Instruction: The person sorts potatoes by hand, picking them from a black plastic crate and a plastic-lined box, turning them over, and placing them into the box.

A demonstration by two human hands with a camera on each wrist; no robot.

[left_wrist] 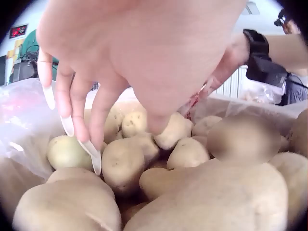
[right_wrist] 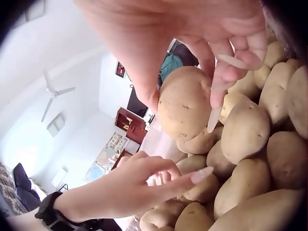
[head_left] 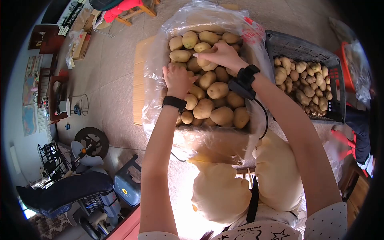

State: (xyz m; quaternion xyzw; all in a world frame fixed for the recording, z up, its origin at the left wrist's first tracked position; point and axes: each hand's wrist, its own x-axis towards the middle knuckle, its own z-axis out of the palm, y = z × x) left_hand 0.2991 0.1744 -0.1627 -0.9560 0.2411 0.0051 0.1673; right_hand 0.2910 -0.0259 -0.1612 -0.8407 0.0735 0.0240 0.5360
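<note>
My right hand (head_left: pixel 227 57) pinches a potato (right_wrist: pixel 184 103) between thumb and fingers, just above the pile of potatoes (head_left: pixel 219 90) in the plastic-lined box. On the box's left side, my left hand (head_left: pixel 178 79) reaches down among the potatoes, its long-nailed fingers pointing downward. In the left wrist view those fingers (left_wrist: pixel 98 110) lie beside a pale, slightly greenish potato (left_wrist: pixel 69 153). The right wrist view shows the left hand (right_wrist: pixel 130 185) below the potato held by the right.
A clear plastic liner (head_left: pixel 154 92) drapes over the box's rim. To the right stands a black crate (head_left: pixel 304 44) with many smaller potatoes (head_left: pixel 310 82). Flat cardboard (head_left: pixel 141 80) lies at the left. A fan (head_left: pixel 90 150) and a blue stool (head_left: pixel 127 184) stand farther left.
</note>
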